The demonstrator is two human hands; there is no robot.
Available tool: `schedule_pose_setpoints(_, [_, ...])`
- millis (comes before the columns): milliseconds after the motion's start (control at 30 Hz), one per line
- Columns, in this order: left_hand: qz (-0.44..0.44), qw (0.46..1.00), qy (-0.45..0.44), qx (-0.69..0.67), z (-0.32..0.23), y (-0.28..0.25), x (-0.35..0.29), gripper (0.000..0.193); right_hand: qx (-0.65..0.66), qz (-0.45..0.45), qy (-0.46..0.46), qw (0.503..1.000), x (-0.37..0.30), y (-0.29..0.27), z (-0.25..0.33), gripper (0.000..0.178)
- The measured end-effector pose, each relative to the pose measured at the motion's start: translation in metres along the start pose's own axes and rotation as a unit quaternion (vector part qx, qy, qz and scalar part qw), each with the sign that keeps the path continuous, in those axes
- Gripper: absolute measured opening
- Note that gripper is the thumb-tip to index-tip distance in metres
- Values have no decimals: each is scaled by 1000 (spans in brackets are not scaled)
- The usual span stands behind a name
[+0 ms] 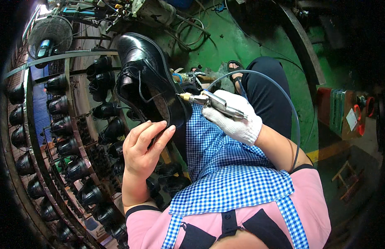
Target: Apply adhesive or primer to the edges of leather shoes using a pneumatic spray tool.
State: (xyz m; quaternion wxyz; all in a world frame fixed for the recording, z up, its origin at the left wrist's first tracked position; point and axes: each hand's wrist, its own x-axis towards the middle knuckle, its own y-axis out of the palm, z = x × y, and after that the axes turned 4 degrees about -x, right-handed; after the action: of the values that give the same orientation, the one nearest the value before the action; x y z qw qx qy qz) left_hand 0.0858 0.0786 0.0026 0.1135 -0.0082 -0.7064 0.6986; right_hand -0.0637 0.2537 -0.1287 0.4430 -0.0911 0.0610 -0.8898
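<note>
The bare left hand grips the heel end of the black shoe, whose toe points up and away, while the gloved right hand squeezes a metal tool touching the shoe's side.

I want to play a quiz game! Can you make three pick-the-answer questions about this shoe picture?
1. Where is the tip of the metal tool?
A. At the heel end of the black shoe
B. On the floor
C. Inside the fan

2. What colour is the glove on the right hand?
A. Red
B. White
C. Green

3. How is the left hand?
A. Gloved
B. Bare, holding the shoe
C. Resting on the lap

Answers: 1 A, the brass nozzle meets the shoe there. 2 B, the knit glove is white. 3 B, bare fingers support the shoe from below.
</note>
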Motion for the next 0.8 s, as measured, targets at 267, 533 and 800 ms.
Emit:
schedule_pose_setpoints(267, [40, 998, 39, 8, 9, -7, 35, 31, -11, 4, -4, 1000, -25, -15, -1, 24])
schedule_pose_setpoints(533, [93, 994, 21, -61, 21, -5, 84, 43, -23, -72, -40, 996, -27, -21, -2, 18])
schedule_pose_setpoints(800, [7, 997, -59, -38, 35, 17, 122, 38, -43, -165, -58, 984, 14, -23, -5, 20])
